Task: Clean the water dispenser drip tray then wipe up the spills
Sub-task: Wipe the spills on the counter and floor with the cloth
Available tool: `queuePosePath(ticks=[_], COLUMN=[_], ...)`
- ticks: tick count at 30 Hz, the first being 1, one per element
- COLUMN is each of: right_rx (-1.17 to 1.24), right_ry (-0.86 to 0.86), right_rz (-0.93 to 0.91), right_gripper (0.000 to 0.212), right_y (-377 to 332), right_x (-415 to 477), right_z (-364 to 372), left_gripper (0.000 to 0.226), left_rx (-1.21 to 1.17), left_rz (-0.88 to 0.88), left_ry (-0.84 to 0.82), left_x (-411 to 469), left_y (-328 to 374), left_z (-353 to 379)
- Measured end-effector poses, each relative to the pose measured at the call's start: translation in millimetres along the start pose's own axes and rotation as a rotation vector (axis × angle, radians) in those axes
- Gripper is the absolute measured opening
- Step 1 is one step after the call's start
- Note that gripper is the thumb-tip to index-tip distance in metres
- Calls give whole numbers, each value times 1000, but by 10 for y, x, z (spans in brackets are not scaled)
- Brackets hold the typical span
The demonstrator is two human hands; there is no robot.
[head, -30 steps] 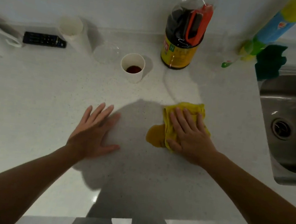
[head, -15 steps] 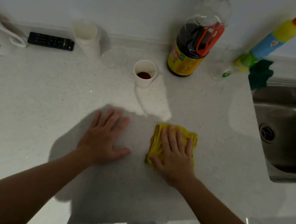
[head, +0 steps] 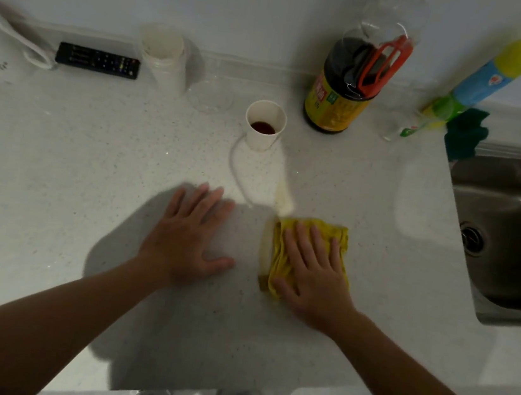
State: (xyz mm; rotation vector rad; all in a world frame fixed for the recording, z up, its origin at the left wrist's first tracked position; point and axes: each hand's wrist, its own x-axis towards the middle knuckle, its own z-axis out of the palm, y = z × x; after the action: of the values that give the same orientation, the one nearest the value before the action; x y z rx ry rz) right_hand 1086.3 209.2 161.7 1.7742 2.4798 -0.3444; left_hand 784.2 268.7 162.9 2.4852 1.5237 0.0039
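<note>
The right hand (head: pixel 312 270) is pressing the yellow cloth (head: pixel 277 259) flat on the tabletop (head: pixel 90 175) at centre right, fingers (head: pixel 307 241) straight. The left hand (head: pixel 187 240) is resting flat, grasping nothing. A wide upward sweep is likely risking tipping the paper cup (head: pixel 264 125) of dark liquid beyond the wet streak (head: pixel 284 197).

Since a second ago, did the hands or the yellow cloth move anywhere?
The right hand, pressing flat on the yellow cloth, slid it back toward the person and a little nearer the left hand. Nothing was picked up or let go. The left hand stayed flat on the counter, and the paper cup stayed put.
</note>
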Motion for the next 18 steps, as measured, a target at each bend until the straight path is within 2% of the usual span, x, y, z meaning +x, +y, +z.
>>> queuePosePath(ticks=[5,10,15,18], right_rx=[58,53,-17,-46], right_ry=[-36,-67,-95,-78], right_rz=[150,290,145,8], right_gripper=[88,89,91,91], right_y=[152,694,872,643], right_x=[-558,137,1292,1462], right_z=[27,-194,-385,-413], left_gripper=[106,102,90,83], left_rx=[-9,18,26,17], left_rz=[13,22,27,30], left_ry=[-8,-1,50,70], left_x=[-8,22,14,14], left_y=[-7,-16,-33,-48], left_z=[-7,3,38,41])
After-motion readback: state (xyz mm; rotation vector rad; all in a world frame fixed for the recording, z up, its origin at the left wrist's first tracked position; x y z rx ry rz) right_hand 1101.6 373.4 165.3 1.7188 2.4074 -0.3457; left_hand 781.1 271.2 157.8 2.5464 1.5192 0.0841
